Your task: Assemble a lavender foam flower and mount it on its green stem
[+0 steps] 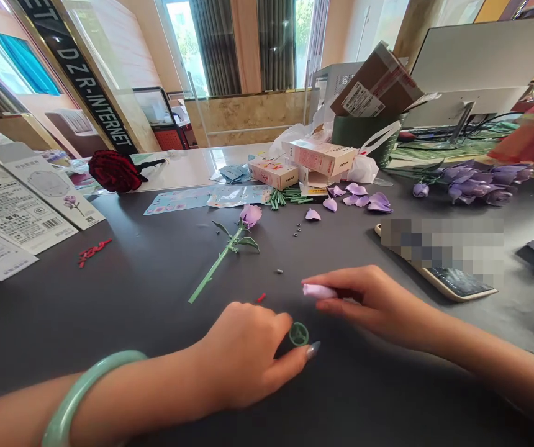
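Observation:
My left hand (255,354), with a green bangle (90,385) on its wrist, grips a small round green part (299,334) between thumb and fingers, its ringed side showing. To the right, my right hand (369,301) pinches a small pale pink-purple piece (318,291) that points left. The two hands are apart. Beyond them a purple rose (251,215) on a green stem (213,272) lies on the dark table. A tiny red piece (261,298) and a small grey-green bit (279,271) lie near the hands.
Loose purple petals (353,200), green stem pieces (288,197) and small boxes (274,172) lie farther back. Red pieces (94,251) and a printed white carton (25,198) are at left. At right are a phone (465,282) and a bunch of purple roses (476,182).

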Demonstrator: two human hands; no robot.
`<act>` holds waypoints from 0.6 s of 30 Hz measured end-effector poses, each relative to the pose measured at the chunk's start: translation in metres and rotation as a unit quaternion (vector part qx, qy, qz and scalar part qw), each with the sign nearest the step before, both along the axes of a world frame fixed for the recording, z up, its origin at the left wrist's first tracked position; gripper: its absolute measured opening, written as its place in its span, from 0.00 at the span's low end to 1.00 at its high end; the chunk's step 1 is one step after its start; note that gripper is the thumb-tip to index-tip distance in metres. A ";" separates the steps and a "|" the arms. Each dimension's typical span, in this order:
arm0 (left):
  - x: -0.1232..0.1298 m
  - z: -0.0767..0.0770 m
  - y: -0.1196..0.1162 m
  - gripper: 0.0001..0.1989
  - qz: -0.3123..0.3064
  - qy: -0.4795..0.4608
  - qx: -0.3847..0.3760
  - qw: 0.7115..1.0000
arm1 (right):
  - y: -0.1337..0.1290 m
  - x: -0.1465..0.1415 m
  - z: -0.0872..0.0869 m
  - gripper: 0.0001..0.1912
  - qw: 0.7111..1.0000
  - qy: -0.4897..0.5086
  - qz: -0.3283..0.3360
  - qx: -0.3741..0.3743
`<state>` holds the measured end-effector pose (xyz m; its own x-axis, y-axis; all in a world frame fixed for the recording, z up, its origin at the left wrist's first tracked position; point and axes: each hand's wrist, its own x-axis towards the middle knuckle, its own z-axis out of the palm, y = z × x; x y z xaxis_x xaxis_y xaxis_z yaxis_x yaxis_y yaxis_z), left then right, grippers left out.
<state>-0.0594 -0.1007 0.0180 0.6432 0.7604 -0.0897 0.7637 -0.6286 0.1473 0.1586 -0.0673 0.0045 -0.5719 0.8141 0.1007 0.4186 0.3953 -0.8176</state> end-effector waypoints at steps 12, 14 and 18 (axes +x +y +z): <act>0.008 0.004 0.009 0.19 -0.027 0.081 -0.047 0.995 | -0.016 -0.007 0.001 0.05 0.983 -0.039 0.075 0.161; 0.010 0.005 0.011 0.19 -0.038 0.087 -0.047 0.994 | -0.018 -0.009 -0.001 0.08 0.981 -0.041 0.071 0.178; 0.011 0.008 0.013 0.20 -0.046 0.099 -0.057 0.992 | -0.019 -0.011 -0.002 0.05 0.975 -0.047 0.069 0.207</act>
<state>-0.0480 -0.0879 0.0256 0.6700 0.6771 -0.3044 0.7254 -0.6844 0.0741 0.1477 -0.0862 0.0023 -0.6958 0.6295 0.3458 0.4039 0.7411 -0.5364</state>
